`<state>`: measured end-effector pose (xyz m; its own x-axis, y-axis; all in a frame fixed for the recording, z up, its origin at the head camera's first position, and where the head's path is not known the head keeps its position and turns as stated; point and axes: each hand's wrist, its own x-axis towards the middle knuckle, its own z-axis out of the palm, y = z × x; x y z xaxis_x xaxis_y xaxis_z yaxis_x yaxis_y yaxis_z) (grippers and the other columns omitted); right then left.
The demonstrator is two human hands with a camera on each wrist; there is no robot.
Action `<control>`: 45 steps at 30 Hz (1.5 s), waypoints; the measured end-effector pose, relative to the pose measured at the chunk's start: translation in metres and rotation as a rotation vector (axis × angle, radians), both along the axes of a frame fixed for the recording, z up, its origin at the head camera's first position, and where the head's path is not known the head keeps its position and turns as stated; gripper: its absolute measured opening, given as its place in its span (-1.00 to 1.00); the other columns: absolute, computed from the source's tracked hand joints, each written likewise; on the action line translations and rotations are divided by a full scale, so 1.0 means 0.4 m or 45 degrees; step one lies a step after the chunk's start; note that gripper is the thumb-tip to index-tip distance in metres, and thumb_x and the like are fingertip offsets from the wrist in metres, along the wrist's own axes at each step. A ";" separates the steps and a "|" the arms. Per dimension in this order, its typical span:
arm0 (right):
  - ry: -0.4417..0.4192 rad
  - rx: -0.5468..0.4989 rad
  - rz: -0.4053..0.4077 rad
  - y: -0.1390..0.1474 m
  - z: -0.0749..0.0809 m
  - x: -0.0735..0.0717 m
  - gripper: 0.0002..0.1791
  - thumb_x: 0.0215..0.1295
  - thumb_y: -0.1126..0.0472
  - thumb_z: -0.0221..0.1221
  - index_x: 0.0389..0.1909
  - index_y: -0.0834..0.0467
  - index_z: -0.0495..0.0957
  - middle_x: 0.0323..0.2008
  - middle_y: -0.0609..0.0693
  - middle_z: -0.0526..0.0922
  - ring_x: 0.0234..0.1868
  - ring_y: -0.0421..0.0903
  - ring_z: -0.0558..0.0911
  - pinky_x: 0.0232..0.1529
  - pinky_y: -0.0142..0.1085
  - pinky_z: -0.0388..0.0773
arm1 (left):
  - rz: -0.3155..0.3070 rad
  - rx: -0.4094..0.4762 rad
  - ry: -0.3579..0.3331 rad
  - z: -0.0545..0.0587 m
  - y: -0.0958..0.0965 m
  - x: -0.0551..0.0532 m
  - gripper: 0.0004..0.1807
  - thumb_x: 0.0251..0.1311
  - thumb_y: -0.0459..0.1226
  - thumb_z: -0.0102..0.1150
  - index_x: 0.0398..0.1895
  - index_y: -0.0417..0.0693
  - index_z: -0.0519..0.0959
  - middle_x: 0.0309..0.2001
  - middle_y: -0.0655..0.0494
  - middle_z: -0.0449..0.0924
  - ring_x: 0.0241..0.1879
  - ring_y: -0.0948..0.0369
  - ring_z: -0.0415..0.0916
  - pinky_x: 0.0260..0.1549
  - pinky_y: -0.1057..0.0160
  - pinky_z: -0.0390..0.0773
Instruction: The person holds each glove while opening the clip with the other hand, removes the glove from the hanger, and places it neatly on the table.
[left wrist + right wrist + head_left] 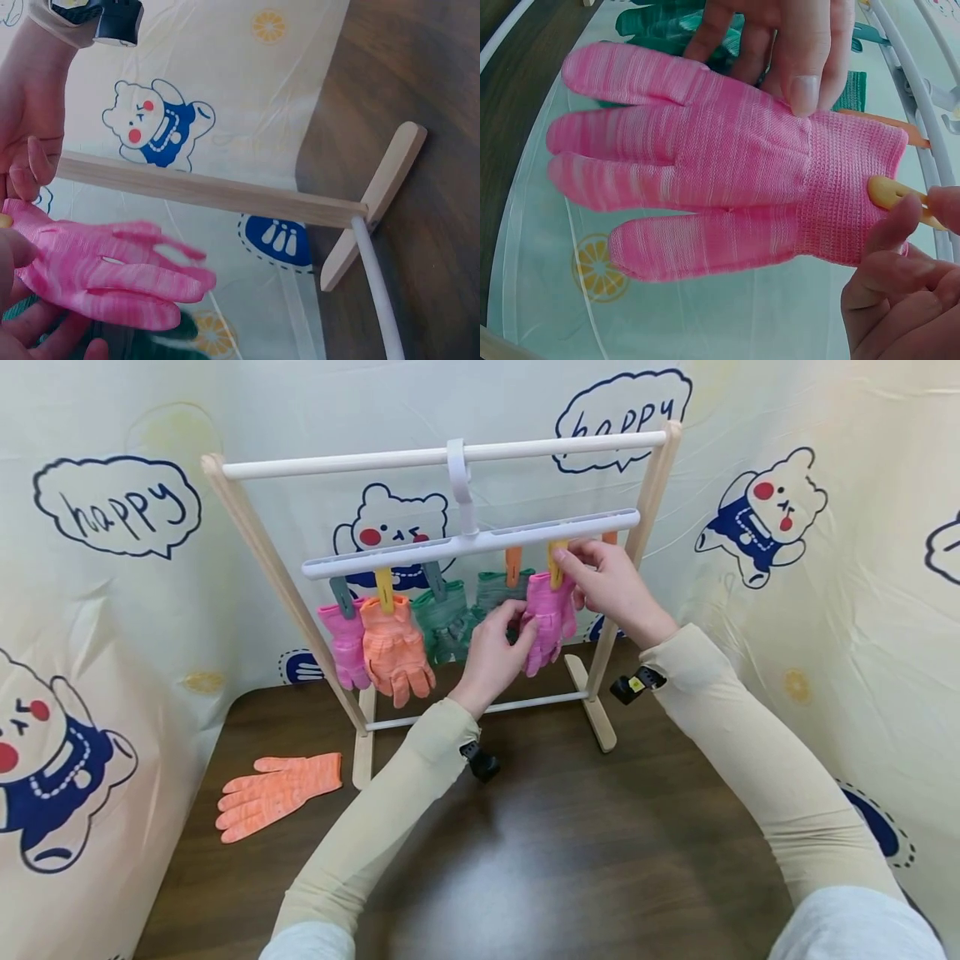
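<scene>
A pink knitted glove [546,617] hangs fingers down from the white hanger [397,554], near its right end. A yellow clothespin [889,193] bites the glove's cuff. My right hand [613,589] pinches that clothespin between thumb and fingers. With the thumb on the front and the fingers behind, my left hand [491,652] holds the glove's side just below the cuff. Left of it on the hanger are two green gloves [442,622], an orange glove [395,652] and another pink glove [347,643], with clothespins at their cuffs.
A wooden rack [281,585] with a white top rod [337,464] carries the hanger. On the dark table [525,860], a loose orange glove [277,795] lies flat at the left. An orange clothespin [610,537] sits at the hanger's right end. Printed cloth [862,610] surrounds the table.
</scene>
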<state>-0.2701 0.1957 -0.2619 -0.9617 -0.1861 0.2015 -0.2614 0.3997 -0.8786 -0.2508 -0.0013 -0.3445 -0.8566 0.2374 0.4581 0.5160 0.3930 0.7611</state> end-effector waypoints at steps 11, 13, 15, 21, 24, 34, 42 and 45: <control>0.084 0.026 -0.047 -0.002 -0.008 0.005 -0.49 0.62 -0.09 0.03 0.32 0.18 0.55 -0.20 0.04 0.59 -0.28 -0.04 0.47 -0.29 -0.35 0.44 | -0.092 0.200 -0.184 0.013 -0.007 0.011 -0.73 0.55 -0.20 0.12 0.08 -0.21 0.62 -0.20 -0.08 0.67 -0.22 0.10 0.59 -0.23 0.25 0.58; 0.082 0.027 -0.059 -0.004 -0.011 0.004 -0.47 0.62 -0.10 0.02 0.32 0.18 0.55 -0.12 0.08 0.62 -0.17 -0.01 0.50 -0.20 -0.32 0.44 | -0.096 0.207 -0.200 0.014 -0.008 0.012 -0.73 0.55 -0.20 0.11 0.08 -0.21 0.62 -0.19 -0.08 0.67 -0.22 0.10 0.59 -0.22 0.26 0.58; 0.069 0.016 -0.060 -0.007 -0.014 0.003 -0.46 0.63 -0.10 0.01 0.33 0.20 0.54 0.00 0.10 0.64 -0.04 0.01 0.52 -0.11 -0.29 0.47 | -0.099 0.213 -0.210 0.014 -0.009 0.012 -0.73 0.55 -0.21 0.11 0.08 -0.22 0.62 -0.19 -0.09 0.67 -0.21 0.10 0.59 -0.21 0.27 0.57; 0.041 -0.062 -0.031 -0.020 -0.027 -0.004 -0.45 0.65 -0.08 -0.02 0.38 0.21 0.49 0.10 0.15 0.62 0.04 -0.05 0.55 0.09 -0.24 0.50 | -0.113 0.211 -0.239 0.008 -0.012 0.012 -0.74 0.56 -0.23 0.09 0.08 -0.23 0.61 -0.17 -0.11 0.67 -0.19 0.07 0.59 -0.19 0.29 0.55; 0.040 -0.139 0.002 -0.026 -0.029 -0.004 -0.46 0.65 -0.05 -0.01 0.42 0.20 0.45 0.16 0.15 0.61 0.08 -0.07 0.58 0.22 -0.17 0.51 | -0.126 0.208 -0.253 0.004 -0.015 0.011 -0.73 0.56 -0.22 0.09 0.09 -0.23 0.60 -0.16 -0.11 0.68 -0.18 0.08 0.58 -0.19 0.28 0.56; -0.013 -0.383 0.093 -0.034 -0.038 -0.013 -0.51 0.64 0.04 0.04 0.39 0.25 0.45 0.15 0.20 0.66 0.07 -0.07 0.62 0.26 -0.15 0.48 | -0.100 0.201 -0.249 0.002 -0.024 0.010 -0.73 0.55 -0.21 0.10 0.07 -0.22 0.61 -0.18 -0.09 0.67 -0.21 0.10 0.56 -0.21 0.25 0.56; -0.046 -0.573 0.042 -0.038 -0.045 -0.021 -0.56 0.57 0.10 0.15 0.31 0.26 0.54 0.06 0.10 0.72 -0.15 -0.14 0.62 0.10 -0.30 0.53 | -0.096 0.204 -0.228 -0.003 -0.027 0.007 -0.73 0.55 -0.21 0.11 0.09 -0.21 0.62 -0.20 -0.08 0.68 -0.24 0.11 0.57 -0.27 0.29 0.56; -0.019 -0.584 0.009 -0.038 -0.045 -0.022 -0.56 0.54 0.10 0.19 0.27 0.29 0.59 -0.02 0.05 0.77 -0.20 -0.16 0.63 0.10 -0.29 0.53 | -0.088 0.192 -0.217 -0.003 -0.026 0.007 -0.73 0.54 -0.22 0.12 0.10 -0.21 0.63 -0.20 -0.07 0.68 -0.24 0.11 0.57 -0.27 0.29 0.56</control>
